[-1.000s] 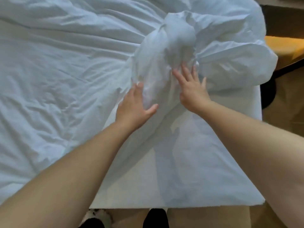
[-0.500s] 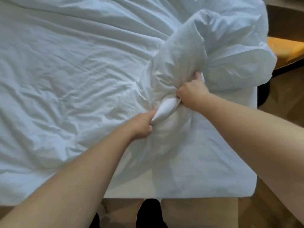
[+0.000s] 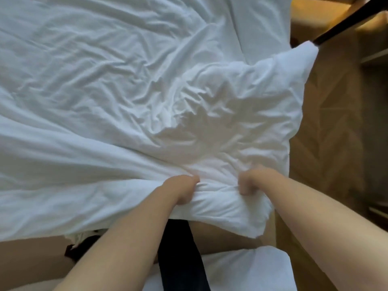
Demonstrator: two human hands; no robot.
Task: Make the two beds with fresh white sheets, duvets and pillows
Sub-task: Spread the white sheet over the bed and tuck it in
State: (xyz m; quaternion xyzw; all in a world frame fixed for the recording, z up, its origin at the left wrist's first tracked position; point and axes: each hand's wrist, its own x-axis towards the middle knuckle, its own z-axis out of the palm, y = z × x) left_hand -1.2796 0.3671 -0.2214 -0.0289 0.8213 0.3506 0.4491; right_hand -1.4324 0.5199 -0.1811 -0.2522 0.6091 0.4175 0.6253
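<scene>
At the near edge of the bed, I see the white duvet (image 3: 189, 114) spread wrinkled from left to far right. Left hand (image 3: 180, 191) and right hand (image 3: 251, 181) each clench a fistful of its near hem. Wooden floor (image 3: 327, 133) lies right.

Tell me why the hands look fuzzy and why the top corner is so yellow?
Head view: the left hand and right hand are smeared by blur where they grip the edge of the white duvet. Head view, top right: warm light tints the wooden surface yellow.
</scene>
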